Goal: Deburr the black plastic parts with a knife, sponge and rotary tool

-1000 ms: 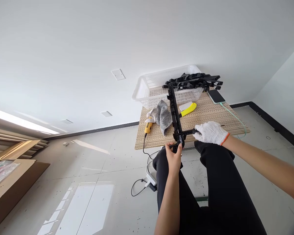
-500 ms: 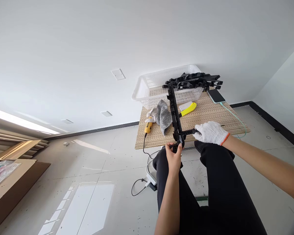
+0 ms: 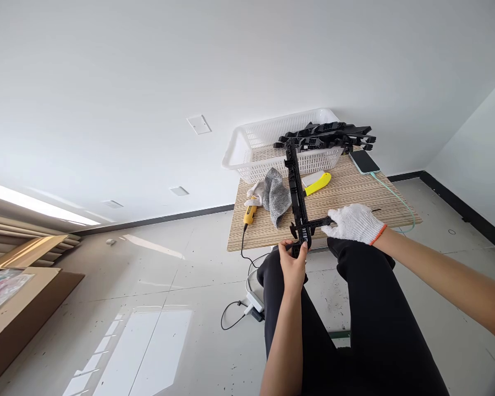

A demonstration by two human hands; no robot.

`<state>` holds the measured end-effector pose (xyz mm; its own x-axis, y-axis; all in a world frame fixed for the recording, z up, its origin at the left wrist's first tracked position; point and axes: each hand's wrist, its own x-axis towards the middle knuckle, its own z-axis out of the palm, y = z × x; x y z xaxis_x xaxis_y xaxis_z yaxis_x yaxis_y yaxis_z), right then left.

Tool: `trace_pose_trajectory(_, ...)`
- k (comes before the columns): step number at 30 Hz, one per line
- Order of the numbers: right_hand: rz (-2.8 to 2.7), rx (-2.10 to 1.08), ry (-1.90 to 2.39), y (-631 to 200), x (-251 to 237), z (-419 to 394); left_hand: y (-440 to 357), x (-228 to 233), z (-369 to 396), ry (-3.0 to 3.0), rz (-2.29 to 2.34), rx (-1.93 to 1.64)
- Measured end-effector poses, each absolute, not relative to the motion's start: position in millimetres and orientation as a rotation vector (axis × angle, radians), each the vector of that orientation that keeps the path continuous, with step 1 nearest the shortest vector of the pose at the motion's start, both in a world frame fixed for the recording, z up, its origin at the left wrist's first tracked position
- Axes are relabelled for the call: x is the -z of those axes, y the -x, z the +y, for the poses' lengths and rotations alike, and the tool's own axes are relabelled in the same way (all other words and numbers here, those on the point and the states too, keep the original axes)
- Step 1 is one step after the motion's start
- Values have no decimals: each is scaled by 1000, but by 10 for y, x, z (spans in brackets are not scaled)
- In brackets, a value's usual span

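My bare left hand (image 3: 292, 261) pinches the lower end of a long black plastic strip (image 3: 297, 192), which stands tilted up in front of the table. In my white-gloved right hand (image 3: 352, 224) is a black caliper (image 3: 318, 223), its thin rod sticking out past the far side of the glove. The caliper lies across the strip just above my left fingers, with its jaws around the strip's lower part. Whether the jaws touch the strip, I cannot tell. More black plastic strips (image 3: 330, 136) lie piled over the right side of a white basket (image 3: 241, 159).
On the wooden-slat table (image 3: 346, 192) are a yellow-handled knife (image 3: 318, 184), a grey cloth glove (image 3: 276, 198), a yellow corded tool (image 3: 249, 214) and a phone (image 3: 364, 162) on a cable. A power adapter (image 3: 253, 301) is on the floor, and a cardboard box (image 3: 28, 319) stands at left.
The strip's upper part has shifted slightly right. The caliper's jaw end shows a little farther left of the strip, and its rod end shows more clearly past my right glove.
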<state>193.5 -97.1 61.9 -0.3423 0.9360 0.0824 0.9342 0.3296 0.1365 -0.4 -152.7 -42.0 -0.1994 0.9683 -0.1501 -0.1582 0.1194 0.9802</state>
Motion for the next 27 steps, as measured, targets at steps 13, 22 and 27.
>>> trace_pose_trajectory(13,2555,-136,-2000,-2089,-493,-871,16,425,-1456,-867,1295,-1384)
trace_pose_trajectory(22,2557,872,-2815,-1906,-401,-586,-66,-27,-891,-1011,1349,-1363)
trace_pose_trajectory(27,2668,846,-2592,-1760,-541,-280,-103,-179,-434,-1078,1342,-1440)
